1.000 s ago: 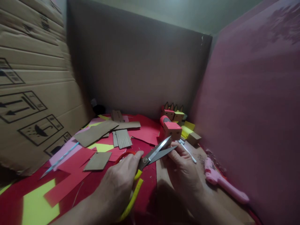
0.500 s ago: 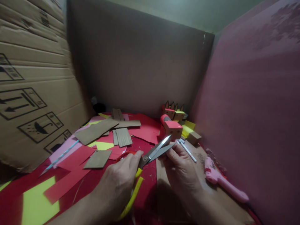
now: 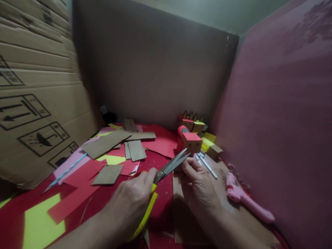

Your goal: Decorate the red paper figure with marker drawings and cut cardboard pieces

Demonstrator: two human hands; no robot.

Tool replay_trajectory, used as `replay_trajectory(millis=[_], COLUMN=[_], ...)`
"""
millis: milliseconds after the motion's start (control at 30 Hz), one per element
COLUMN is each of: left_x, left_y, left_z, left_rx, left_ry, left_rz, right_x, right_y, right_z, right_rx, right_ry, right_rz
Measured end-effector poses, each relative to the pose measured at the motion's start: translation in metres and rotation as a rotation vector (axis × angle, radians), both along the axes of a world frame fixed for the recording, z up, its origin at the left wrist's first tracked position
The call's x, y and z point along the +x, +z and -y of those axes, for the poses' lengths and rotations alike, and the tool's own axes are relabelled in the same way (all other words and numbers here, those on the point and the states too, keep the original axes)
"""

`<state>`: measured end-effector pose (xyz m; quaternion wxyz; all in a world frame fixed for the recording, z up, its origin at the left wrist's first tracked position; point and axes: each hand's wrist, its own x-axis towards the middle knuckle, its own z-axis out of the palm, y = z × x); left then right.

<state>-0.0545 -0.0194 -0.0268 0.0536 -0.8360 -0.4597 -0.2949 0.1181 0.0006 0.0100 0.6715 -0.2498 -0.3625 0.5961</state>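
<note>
My left hand [image 3: 137, 192] is closed round the handles of a pair of scissors [image 3: 166, 169], which have red and yellow grips. The blades point up and to the right, slightly parted. Their tips lie beside the fingers of my right hand [image 3: 197, 183]. That hand is closed in a pinch at a small dark piece, mostly hidden by the fingers and blades, whose kind I cannot make out. Just beyond the blades stands a cardboard box figure [image 3: 194, 144] with a red top and small dark dots on its front.
A pink glue gun [image 3: 246, 200] lies at right near white sticks [image 3: 209, 167]. Cardboard pieces [image 3: 107, 174], red paper [image 3: 77, 204] and yellow paper [image 3: 44, 223] cover the left. Eared box figures [image 3: 198, 126] stand behind. A large carton [image 3: 38, 103] rises at left.
The scissor blades have closed partway near my right fingers, and the gap between them is narrower. Both hands stay in nearly the same place.
</note>
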Motion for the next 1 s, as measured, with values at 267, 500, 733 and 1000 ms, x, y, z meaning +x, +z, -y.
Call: replay_trajectory(millis=[267, 500, 733, 1000], left_x=[-0.003, -0.003, -0.002, -0.005], left_y=[0.006, 0.007, 0.012, 0.015], left_z=[0.003, 0.003, 0.003, -0.009], left_rx=[-0.043, 0.002, -0.097, -0.228], left_ry=[0.079, 0.12, 0.08, 0.167], left_rz=[-0.182, -0.292, -0.279, 0.063], right_x=[0.0, 0.001, 0.001, 0.001], right_y=[-0.001, -0.002, -0.006, -0.01], right_z=[0.0, 0.0, -0.005, -0.008], right_rx=[0.013, -0.008, -0.083, -0.083], right_ry=[0.012, 0.007, -0.004, 0.065], right_rz=[0.035, 0.023, -0.015, -0.011])
